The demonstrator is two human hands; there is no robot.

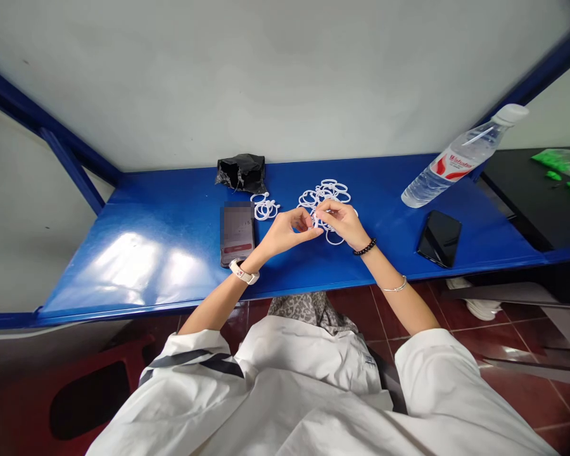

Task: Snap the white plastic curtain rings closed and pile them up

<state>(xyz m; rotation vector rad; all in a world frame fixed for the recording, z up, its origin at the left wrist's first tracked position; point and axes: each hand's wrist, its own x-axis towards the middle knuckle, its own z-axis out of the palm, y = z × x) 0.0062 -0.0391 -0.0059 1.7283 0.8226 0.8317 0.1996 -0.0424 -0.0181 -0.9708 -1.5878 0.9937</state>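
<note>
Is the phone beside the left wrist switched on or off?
On: the phone shows a lit pale screen with a red band, while the second phone by the bottle is black.

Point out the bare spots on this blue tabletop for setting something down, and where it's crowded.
Widest free patch: the tabletop left of the lit phone. A smaller one lies between the right hand and the black phone, in front of the water bottle. Crowded: the middle, with the black bag, the white rings and the left hand, both hands pinching rings.
</note>
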